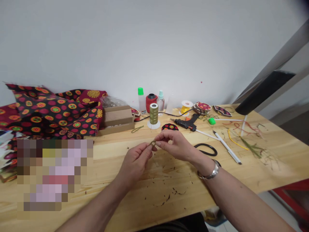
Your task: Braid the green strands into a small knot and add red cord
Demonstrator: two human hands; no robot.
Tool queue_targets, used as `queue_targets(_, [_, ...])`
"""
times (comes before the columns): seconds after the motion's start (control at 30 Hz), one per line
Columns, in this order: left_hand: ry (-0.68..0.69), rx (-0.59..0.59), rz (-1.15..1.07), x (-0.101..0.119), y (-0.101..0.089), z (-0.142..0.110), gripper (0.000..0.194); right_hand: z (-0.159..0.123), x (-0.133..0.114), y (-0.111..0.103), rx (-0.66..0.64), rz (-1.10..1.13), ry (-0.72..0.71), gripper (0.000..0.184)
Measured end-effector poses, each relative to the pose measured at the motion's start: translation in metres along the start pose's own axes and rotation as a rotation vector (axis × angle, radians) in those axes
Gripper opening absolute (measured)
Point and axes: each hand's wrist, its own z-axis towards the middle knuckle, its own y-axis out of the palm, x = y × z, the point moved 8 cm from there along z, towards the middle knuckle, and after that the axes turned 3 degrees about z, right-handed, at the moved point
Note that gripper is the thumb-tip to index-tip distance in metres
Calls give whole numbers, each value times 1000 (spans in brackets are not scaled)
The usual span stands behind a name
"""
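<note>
My left hand (138, 160) and my right hand (175, 145) meet above the middle of the table. Between their fingertips is a small loop of olive-green thread (153, 142), pinched from both sides; much of it is hidden by the fingers. Just behind the hands lies a round patterned fabric piece (170, 127), partly covered by my right hand. A spool of olive-green thread (154, 114) stands upright farther back. Left of that spool, another olive thread loop (137, 129) rests on the wood.
Patterned fabric (55, 109) is heaped at the left beside a cardboard box (117, 117). A black glue gun (188, 123), a black ring (206, 149), a white pen (227, 147) and loose threads (251, 145) lie at the right. Dark scraps (166, 198) dot the wooden table (101, 206).
</note>
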Motion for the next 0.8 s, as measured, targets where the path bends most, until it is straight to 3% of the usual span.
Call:
queue_targets(0.2, [63,27,159,9,0,1,25,-2,-5,1,-11,-61,-18,15])
queue_targets(0.43, [225,55,401,24,1,-6,23,-3,-6,7,2,-152,-48,7])
queue_targets(0.8, [326,72,641,27,6,-10,23,-4,-5,10,13,-231,-47,10])
